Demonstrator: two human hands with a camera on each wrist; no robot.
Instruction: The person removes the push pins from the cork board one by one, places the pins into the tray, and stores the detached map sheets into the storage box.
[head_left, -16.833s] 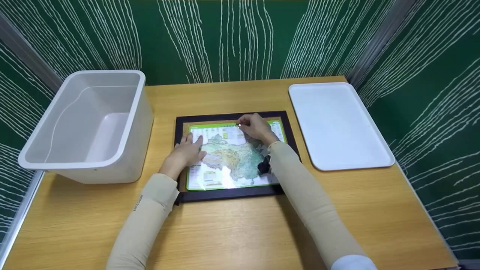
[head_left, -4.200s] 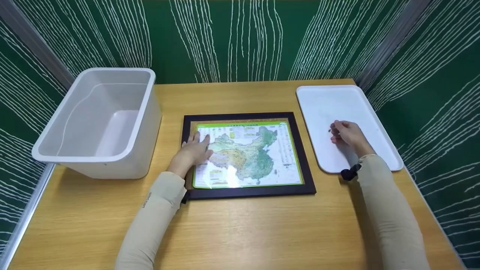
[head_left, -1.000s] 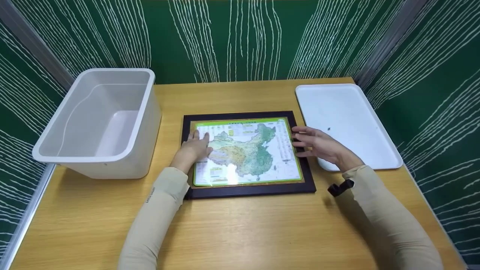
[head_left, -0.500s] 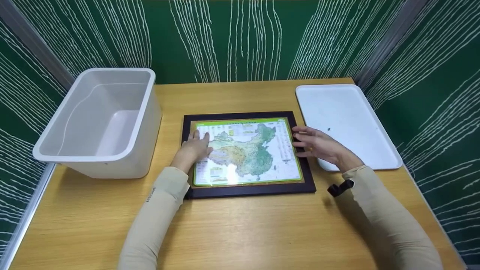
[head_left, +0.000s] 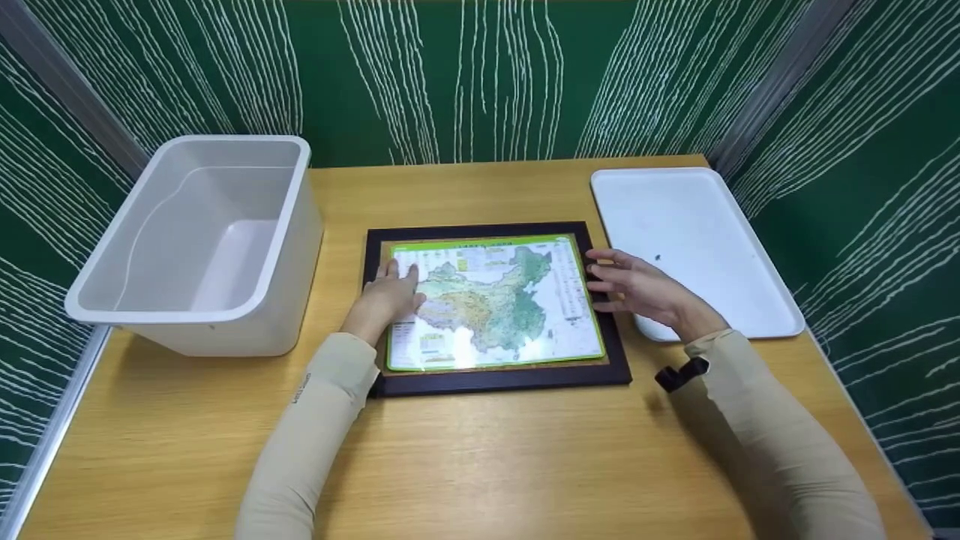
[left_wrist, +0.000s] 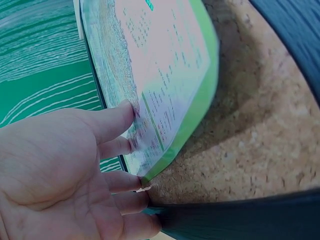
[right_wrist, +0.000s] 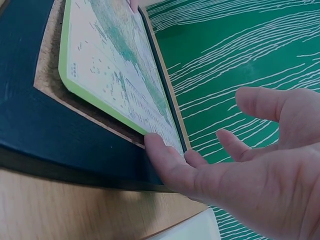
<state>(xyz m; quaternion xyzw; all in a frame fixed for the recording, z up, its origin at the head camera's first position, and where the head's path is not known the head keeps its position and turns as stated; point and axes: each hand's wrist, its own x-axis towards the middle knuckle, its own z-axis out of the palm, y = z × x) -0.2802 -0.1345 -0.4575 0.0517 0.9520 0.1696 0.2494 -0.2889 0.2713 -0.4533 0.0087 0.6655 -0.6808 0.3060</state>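
Note:
A map sheet [head_left: 480,292] with a green border lies on a cork board [left_wrist: 260,110] inside a dark frame [head_left: 495,384]. In both wrist views the sheet stands a little off the cork, casting a shadow. My left hand [head_left: 382,304] rests at the sheet's left edge, thumb [left_wrist: 117,120] over the map and fingertips by the edge and frame. On the opposite side, my right hand [head_left: 641,289] has its fingers extended and spread, with one fingertip [right_wrist: 152,140] at the sheet's green edge and its thumb raised.
At the left stands a deep white plastic bin [head_left: 277,300]. A flat white tray [head_left: 705,225] lies to the right of the frame, with a small dark item [head_left: 658,257] on it. Green panels with white lines [head_left: 480,82] enclose the back and sides of the wooden table [head_left: 480,465].
From the map's top edge my right hand went to the tray, then to the map's right edge. A small dark item now lies on the tray. Over the last second both hands barely moved.

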